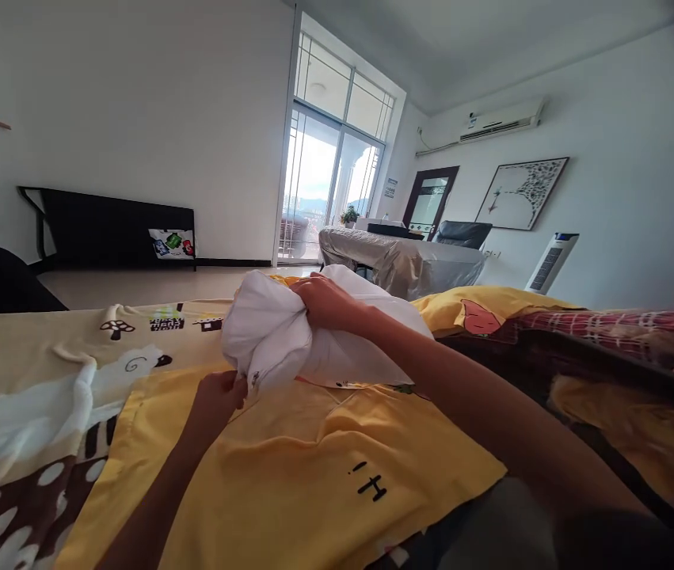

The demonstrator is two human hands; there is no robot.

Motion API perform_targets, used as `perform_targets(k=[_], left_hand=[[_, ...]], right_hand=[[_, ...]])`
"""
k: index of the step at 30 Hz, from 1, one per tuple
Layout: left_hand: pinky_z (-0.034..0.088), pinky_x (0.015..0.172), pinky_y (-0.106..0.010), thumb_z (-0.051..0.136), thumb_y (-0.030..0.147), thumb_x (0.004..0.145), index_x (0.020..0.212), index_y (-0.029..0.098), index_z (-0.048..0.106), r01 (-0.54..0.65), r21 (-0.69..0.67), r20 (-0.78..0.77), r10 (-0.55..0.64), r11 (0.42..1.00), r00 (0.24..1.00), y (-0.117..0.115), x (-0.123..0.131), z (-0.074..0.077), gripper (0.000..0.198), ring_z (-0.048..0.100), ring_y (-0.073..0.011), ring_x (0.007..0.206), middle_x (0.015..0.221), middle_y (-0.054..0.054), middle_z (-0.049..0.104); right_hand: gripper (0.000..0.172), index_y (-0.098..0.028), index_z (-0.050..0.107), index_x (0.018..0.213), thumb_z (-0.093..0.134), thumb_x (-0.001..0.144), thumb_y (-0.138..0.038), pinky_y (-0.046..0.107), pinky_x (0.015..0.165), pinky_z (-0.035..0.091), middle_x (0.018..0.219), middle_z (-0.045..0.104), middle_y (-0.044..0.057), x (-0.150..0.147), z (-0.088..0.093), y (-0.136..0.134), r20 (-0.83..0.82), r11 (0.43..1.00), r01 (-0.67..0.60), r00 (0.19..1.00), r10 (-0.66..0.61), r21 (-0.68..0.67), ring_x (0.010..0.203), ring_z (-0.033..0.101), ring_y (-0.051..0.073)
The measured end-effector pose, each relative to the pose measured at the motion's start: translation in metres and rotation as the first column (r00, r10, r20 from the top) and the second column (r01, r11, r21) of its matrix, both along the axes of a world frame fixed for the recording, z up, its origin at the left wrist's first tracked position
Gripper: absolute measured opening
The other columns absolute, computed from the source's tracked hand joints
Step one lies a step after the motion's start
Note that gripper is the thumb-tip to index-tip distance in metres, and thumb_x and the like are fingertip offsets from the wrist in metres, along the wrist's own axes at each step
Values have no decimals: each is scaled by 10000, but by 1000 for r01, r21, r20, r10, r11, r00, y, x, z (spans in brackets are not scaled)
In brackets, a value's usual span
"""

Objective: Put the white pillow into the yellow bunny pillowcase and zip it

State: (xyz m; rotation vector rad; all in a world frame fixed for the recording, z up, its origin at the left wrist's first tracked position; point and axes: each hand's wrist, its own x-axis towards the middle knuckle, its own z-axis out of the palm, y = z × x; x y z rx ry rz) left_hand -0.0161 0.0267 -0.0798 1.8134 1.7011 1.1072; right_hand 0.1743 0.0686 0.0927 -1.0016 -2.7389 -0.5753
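A soft white pillow (265, 317), bunched at its left end, lies over a yellow pillowcase (289, 491) printed with "Hi!". What looks like a zip runs near the pillow's lower left corner. There, my left hand (221, 396) is closed, its fingertips pinching the edge of the white fabric; whether the yellow cloth is also caught between them I cannot tell. My right hand (328, 301) reaches across from the right and grips the gathered top of the pillow, with some yellow cloth showing just behind its fingers. The pillowcase is spread out beneath both forearms.
A patterned blanket (128, 348) covers the bed to the left. At the right lie another yellow pillow (496, 305) and red checked bedding (610, 324). Beyond stand a plastic-covered table (401, 257), a chair (464, 233) and a tower fan (554, 261).
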Motion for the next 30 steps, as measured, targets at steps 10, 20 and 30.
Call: perform_targets(k=[10,20,30], left_hand=[[426,988,-384,593,496,705,1428,230,269,225,189,162,-256,956,953,-16,-30,15,836,447,-276,1270,1476,-119,359],[392,958,-453,669,344,579,1414,110,297,-162,22,-10,162,987,987,-9,27,-7,943,512,-352,1151,1263,-190,544],[438,691,-269,701,357,483,784,140,678,27,-56,412,-1,998,911,25,-21,-46,372,565,-201,799,872,-31,647]], right_hand=[[130,-148,645,767,570,797,-250,238,572,394,836,682,79,-10,-54,24,98,960,69,994,-44,-271,691,601,151],[78,-133,652,757,583,721,-124,245,521,367,718,662,46,-25,-110,28,178,952,10,983,47,-306,602,547,125],[464,-16,552,1227,516,800,-194,437,983,369,1214,588,227,-28,-138,-17,102,996,-87,991,90,-32,1125,522,303]])
